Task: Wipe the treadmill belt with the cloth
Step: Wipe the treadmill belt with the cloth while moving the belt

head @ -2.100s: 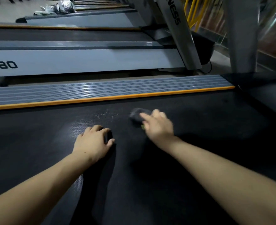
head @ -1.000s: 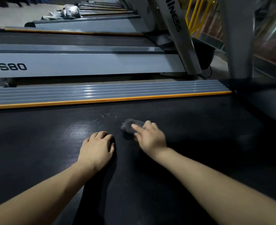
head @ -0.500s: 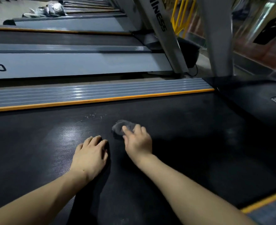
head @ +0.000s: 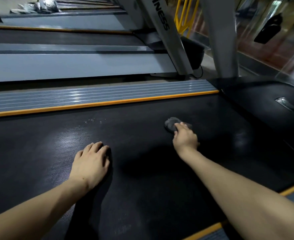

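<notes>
The black treadmill belt fills the lower view. A small dark grey cloth lies bunched on the belt toward its front right. My right hand lies over the cloth's near side with its fingers pressing down on it; the thumb is hidden. My left hand rests flat on the belt to the left, fingers together, holding nothing. A patch of pale specks marks the belt beyond my left hand.
A grey ribbed side rail with an orange edge runs along the far side of the belt. The black motor cover and a grey upright stand at the right. A neighbouring treadmill lies beyond.
My right hand has slid the cloth to the right across the belt, away from my left hand. My left hand has stayed planted on the belt.
</notes>
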`<state>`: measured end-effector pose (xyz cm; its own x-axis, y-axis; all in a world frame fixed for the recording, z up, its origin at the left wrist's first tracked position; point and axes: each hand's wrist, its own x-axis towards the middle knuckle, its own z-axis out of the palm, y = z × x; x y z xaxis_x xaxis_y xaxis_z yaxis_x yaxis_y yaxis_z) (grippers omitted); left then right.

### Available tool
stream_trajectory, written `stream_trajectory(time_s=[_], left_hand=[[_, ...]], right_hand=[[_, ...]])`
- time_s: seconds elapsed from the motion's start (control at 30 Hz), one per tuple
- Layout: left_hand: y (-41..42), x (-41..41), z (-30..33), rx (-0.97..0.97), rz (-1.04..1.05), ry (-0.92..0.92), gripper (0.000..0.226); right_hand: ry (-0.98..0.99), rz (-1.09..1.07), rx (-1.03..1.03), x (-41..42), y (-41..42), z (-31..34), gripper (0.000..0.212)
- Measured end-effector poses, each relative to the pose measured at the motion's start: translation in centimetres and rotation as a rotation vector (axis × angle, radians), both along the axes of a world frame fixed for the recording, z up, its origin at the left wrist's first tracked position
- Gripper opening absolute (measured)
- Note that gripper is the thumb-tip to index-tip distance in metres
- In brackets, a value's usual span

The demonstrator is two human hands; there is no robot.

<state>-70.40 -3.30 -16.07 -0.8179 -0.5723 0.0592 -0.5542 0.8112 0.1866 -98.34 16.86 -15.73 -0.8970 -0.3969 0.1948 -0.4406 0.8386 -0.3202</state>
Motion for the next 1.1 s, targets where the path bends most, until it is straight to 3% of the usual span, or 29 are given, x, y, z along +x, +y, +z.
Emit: stream_trajectory(time_s=[0.07, 0.17, 0.23, 0.33, 0.4, 0.5, 0.63, 0.77, 0.93, 1.03, 1.1], left_hand=[[0.0, 0.1, 0.2, 0.010, -0.011, -0.014, 0.038], [0.4, 0.7, 0.6, 0.013, -0.009, -0.021, 0.036], [0.5, 1.4, 0.6, 0.010, 0.008, -0.034, 0.038], [1.2, 2.0, 0.8, 0.027, 0.008, -0.049, 0.036], [2.2, 2.1, 1.1, 0.028, -0.009, -0.049, 0.036], [3.3, 2.2, 1.2, 0.015, -0.048, -0.073, 0.040], [2.9, 2.3, 1.1, 0.033, -0.035, -0.062, 0.041], [2.3, 3.5, 1.2, 0.003, -0.012, -0.032, 0.045], [0.7, 4.2, 0.8, -0.019, 0.023, -0.066, 0.034], [1.3, 4.2, 1.1, -0.020, -0.012, -0.072, 0.032], [1.9, 4.2, 1.3, -0.005, -0.014, -0.059, 0.036]], right_hand=[[0.000, 0.040, -0.050, 3.5, -2.0, 0.2, 0.040], [0.042, 0.333, -0.206, 11.5, -5.8, -1.4, 0.044], [0.075, 0.507, -0.197, 15.3, -6.9, -2.2, 0.046], [0.108, 0.642, -0.183, 13.1, -5.1, -2.0, 0.046], [0.169, 0.599, -0.097, 8.5, -2.4, -2.1, 0.052], [0.129, 0.226, -0.057, 1.0, 2.6, -1.6, 0.049], [0.081, -0.021, -0.045, 0.4, 3.2, -1.1, 0.041], [0.061, 0.067, -0.134, 6.8, -2.7, -0.9, 0.038], [0.116, 0.492, -0.193, 16.6, -9.1, -2.3, 0.038], [0.182, 0.645, -0.185, 13.7, -6.1, -2.5, 0.040], [0.203, 0.608, -0.097, 9.7, -2.3, -2.6, 0.042]])
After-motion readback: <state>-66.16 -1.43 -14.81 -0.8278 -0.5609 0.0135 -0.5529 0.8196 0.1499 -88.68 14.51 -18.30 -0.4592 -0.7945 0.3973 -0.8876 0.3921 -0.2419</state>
